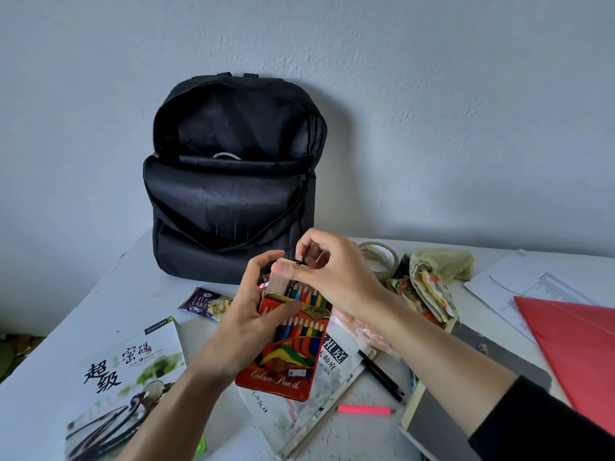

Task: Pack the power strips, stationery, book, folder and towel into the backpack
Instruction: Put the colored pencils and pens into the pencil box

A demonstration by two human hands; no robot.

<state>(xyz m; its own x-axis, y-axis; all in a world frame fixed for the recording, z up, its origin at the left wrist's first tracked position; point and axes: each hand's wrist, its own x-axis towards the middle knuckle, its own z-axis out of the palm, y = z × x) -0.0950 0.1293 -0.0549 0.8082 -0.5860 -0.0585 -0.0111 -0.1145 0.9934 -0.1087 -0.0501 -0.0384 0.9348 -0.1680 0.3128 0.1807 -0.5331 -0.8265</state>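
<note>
Pencil box (286, 364) gripped round its open top end by left hand (253, 314), fingers curled on it; dark pencil (300, 261) pinched by right hand (336, 277) just above that opening. Lower end over a book (319, 394) on the table (149, 284). Backpack (233, 201) propped unzipped behind, against the wall; red folder (572, 344) laid well right.
</note>
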